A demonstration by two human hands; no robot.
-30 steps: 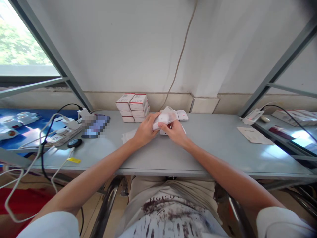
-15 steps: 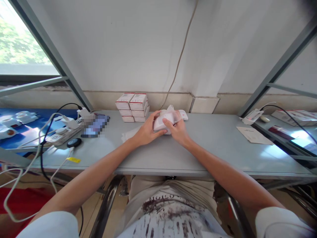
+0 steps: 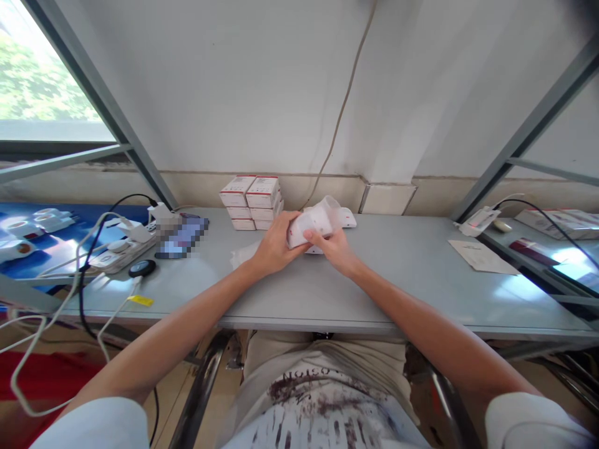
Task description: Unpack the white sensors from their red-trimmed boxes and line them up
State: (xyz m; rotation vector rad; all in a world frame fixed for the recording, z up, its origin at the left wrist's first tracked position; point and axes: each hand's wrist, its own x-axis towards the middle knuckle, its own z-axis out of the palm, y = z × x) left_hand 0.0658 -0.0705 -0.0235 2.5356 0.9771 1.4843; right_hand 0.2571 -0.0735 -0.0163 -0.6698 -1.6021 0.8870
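Note:
A white, flat, rounded device in a translucent plastic bag point(image 3: 306, 226) is held between my two hands above the desk. My left hand point(image 3: 275, 244) is closed round its left side. My right hand point(image 3: 337, 251) grips its lower right, with the thumb laid across the front. The bag's loose end point(image 3: 331, 207) stands up at the upper right. Behind my right hand a similar white device point(image 3: 348, 217) shows on the desk. A white edge shows below the bag, mostly hidden. More clear plastic bags point(image 3: 244, 254) lie beside my left wrist.
Stacked white-and-red boxes point(image 3: 251, 201) stand by the wall. On the left of the grey desk point(image 3: 397, 293) are a phone point(image 3: 182, 237), a power strip point(image 3: 116, 254), a round black object point(image 3: 141, 268) and cables. A paper sheet point(image 3: 482, 256) and white plugged device point(image 3: 478, 221) lie right.
The bagged device has been tilted up, so its front with small red marks shows. My right thumb has slid lower on it, and the bag's loose end stands more open.

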